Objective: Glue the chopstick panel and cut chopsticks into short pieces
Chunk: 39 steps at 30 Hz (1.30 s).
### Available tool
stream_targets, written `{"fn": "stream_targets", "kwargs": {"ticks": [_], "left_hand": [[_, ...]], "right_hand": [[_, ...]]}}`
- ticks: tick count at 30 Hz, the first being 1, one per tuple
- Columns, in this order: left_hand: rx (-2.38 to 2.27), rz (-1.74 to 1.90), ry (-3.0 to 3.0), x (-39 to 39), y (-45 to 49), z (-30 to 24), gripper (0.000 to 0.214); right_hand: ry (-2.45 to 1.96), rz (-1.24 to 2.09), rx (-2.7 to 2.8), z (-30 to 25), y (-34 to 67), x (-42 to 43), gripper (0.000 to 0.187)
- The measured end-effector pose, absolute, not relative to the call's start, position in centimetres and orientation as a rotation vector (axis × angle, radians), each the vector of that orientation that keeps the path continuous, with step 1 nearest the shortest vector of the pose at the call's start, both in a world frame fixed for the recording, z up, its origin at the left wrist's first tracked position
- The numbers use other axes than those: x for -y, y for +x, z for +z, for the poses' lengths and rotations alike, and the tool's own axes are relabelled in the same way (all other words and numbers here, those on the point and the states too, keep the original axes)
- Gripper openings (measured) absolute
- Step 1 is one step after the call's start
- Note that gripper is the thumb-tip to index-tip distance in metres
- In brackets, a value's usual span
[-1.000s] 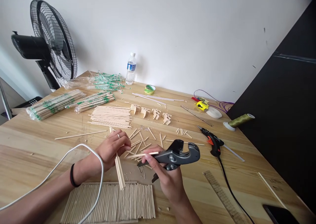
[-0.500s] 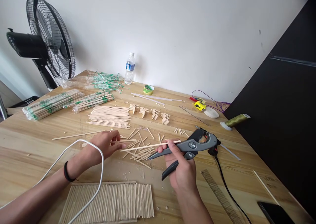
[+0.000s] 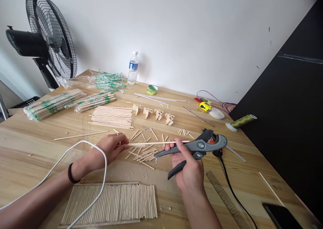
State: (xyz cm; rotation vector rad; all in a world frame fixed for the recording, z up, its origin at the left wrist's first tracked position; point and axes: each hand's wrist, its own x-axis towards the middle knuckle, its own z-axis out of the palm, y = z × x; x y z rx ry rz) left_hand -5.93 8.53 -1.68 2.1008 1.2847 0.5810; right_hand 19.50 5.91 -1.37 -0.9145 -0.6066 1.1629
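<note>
My left hand (image 3: pixel 109 149), a black band on its wrist, pinches the left end of a thin wooden stick (image 3: pixel 151 143). The stick runs nearly level across to my right hand (image 3: pixel 189 171), whose thumb and forefinger pinch its other end. That same hand is wrapped round a grey and black hand cutter (image 3: pixel 202 145), its handles spread and its head pointing right. Short cut sticks (image 3: pixel 146 156) lie scattered beneath the held stick. Nearest me on the table is a flat panel of sticks laid side by side (image 3: pixel 113 203).
A white cable (image 3: pixel 104 165) loops over my left forearm. Behind are a row of long sticks (image 3: pixel 112 117), small stick bundles (image 3: pixel 158 114), wrapped sticks (image 3: pixel 55 102) and a water bottle (image 3: pixel 133 69). At right are a ruler (image 3: pixel 224 197), a phone (image 3: pixel 281 216) and a thread spool (image 3: pixel 242 122).
The stick has swung from slanted to nearly level, and its left end is now in my left fingers. My right hand and the cutter have shifted slightly right.
</note>
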Motion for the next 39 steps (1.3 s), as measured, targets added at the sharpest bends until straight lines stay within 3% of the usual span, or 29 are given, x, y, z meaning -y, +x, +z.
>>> {"fn": "stream_targets", "kwargs": {"ticks": [6,39], "left_hand": [[-1.313,0.482,2.134,-8.4,-6.0,-1.4,0.034],[-1.252,0.549,1.985,-8.1,-6.0,-0.2,0.025]], "right_hand": [[-0.898,1.162,0.601,-1.4,19.4,-5.9,0.026],[-1.073,0.839,0.936,-3.4,20.5,-6.6,0.025]]}}
